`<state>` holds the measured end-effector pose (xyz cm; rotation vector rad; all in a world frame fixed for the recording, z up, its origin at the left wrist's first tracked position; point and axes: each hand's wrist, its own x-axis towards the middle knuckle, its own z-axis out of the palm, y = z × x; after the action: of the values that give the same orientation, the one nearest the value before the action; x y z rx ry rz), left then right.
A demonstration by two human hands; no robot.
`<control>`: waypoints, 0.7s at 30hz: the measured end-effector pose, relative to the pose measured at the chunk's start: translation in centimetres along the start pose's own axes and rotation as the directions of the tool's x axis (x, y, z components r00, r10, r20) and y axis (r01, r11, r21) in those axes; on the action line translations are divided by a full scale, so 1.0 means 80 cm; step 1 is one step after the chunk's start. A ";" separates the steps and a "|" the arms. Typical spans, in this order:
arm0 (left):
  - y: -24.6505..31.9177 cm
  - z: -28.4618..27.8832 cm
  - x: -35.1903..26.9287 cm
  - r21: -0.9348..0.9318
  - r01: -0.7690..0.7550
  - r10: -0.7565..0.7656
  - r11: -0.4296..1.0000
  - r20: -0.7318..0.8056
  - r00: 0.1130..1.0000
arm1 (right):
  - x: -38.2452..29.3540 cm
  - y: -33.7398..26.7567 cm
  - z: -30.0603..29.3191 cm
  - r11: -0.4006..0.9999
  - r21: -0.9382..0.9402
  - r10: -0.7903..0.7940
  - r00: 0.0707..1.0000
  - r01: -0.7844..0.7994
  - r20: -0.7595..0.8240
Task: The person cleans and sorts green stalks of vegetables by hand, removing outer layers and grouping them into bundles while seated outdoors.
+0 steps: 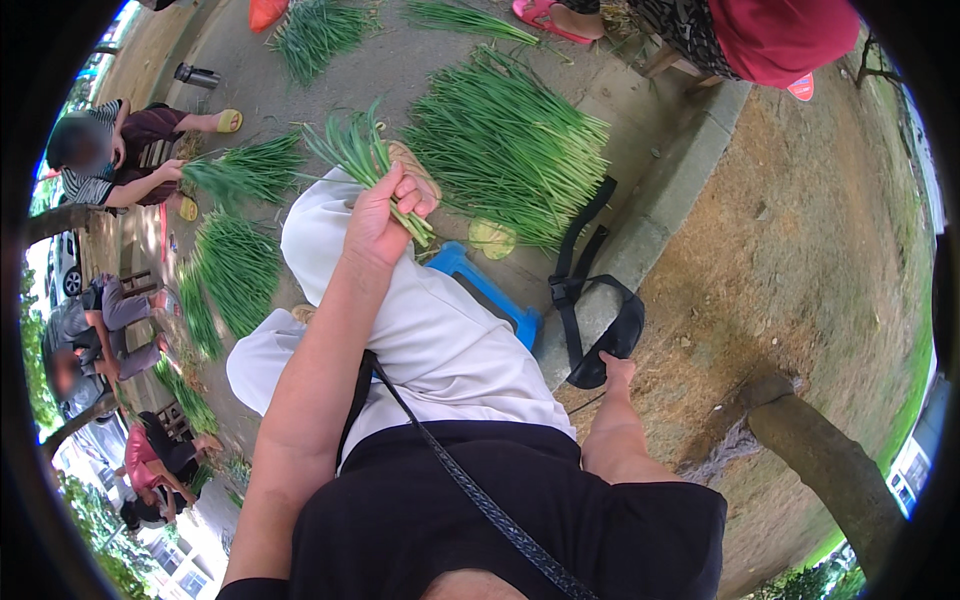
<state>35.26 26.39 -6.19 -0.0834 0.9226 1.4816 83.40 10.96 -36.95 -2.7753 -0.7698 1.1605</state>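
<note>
My left hand point(391, 214) is closed around a small bunch of green chives point(360, 154), its leaves pointing up and left and its pale stems showing below my fist, above my knee in white trousers point(450, 322). At the right, my right hand point(616, 367) touches the lower edge of a black strapped pouch point(619, 330) on the concrete curb; its fingers are partly hidden. A large pile of long green chives point(510, 150) lies on the pavement ahead of me, with a round pale green piece point(492, 238) by its near edge.
A blue plastic stool point(487, 289) stands beside my legs. More chives point(238, 274) lie to the left, where several seated people handle bunches. A metal flask point(197, 76) is farther off. The concrete curb point(675, 195) borders bare soil with a tree trunk point(825, 457). Another person sits at the top right.
</note>
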 end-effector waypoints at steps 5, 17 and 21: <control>0.002 -0.005 -0.002 0.000 -0.005 0.005 1.000 -0.003 1.000 | -0.025 -0.024 -0.009 0.998 -0.047 0.037 0.999 -0.036 0.022; -0.007 0.005 0.007 0.019 0.006 -0.006 1.000 0.008 1.000 | -0.002 -0.002 -0.009 1.000 -0.005 0.003 1.000 -0.003 -0.008; -0.006 -0.018 0.002 -0.021 -0.021 0.021 1.000 0.010 1.000 | -0.014 -0.025 -0.012 0.983 -0.182 -0.028 0.999 0.035 0.041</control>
<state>34.97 25.61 -7.44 -0.0819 0.9027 1.5097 82.50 12.35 -35.06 -2.8811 -0.9675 1.1985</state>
